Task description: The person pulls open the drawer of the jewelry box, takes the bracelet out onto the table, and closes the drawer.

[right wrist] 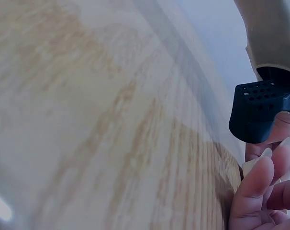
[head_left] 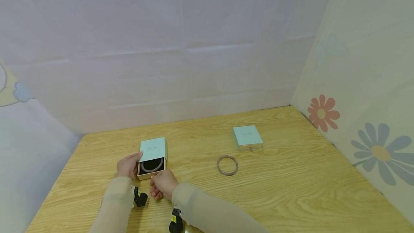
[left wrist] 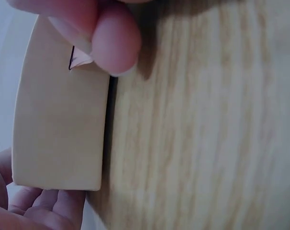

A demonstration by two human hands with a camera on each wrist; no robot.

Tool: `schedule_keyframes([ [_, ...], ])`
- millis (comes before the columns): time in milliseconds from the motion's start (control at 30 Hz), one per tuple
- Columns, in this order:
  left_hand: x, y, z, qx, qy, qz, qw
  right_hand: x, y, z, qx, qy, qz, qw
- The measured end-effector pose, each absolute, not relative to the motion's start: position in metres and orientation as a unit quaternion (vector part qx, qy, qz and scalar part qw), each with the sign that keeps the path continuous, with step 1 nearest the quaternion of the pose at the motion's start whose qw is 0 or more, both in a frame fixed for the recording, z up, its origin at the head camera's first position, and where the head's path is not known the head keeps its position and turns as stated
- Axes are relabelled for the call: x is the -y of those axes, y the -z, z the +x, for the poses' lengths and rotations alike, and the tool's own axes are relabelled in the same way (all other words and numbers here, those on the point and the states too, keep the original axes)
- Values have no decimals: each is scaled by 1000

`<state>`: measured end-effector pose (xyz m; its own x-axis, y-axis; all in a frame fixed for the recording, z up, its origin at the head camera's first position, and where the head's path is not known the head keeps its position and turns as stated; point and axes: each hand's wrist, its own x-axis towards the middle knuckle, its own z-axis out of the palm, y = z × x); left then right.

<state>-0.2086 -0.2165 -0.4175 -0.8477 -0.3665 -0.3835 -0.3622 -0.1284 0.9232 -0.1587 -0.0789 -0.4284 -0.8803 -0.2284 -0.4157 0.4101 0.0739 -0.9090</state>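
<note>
Left grip [head_left: 127,165] holds the box [head_left: 153,149], right grip [head_left: 164,183] pinches its tab [left wrist: 82,58], 1 bangle [head_left: 150,171] inside.

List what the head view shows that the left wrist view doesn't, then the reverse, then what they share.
Only the head view: the mint cover of the partly open box, the bracelet inside it, a loose bracelet, a closed mint box and printed flowers.

Only the left wrist view: a dark-edged slit in the box front with a pinkish piece at it, beside the fingertips.

Both: the front of the tray, parts of the left hand and right hand touching the box, and the wooden table.
</note>
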Motion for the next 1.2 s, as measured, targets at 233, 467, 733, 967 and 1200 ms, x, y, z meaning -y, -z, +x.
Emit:
schedule_keyframes([
  [233,216,418,-210,658,700,279,7,77,428,-155,-691,680,61,238],
  [467,219,418,-208,661,697,279,-3,79,431,-154,-692,680,60,235],
  [733,218,418,-207,669,688,281,-3,79,430,-152,-702,672,66,226],
  [967,218,418,-207,668,688,284,-1,78,429,-152,-708,666,68,226],
  [1200,219,419,-207,675,682,283,-5,79,430,-152,-709,664,71,227],
])
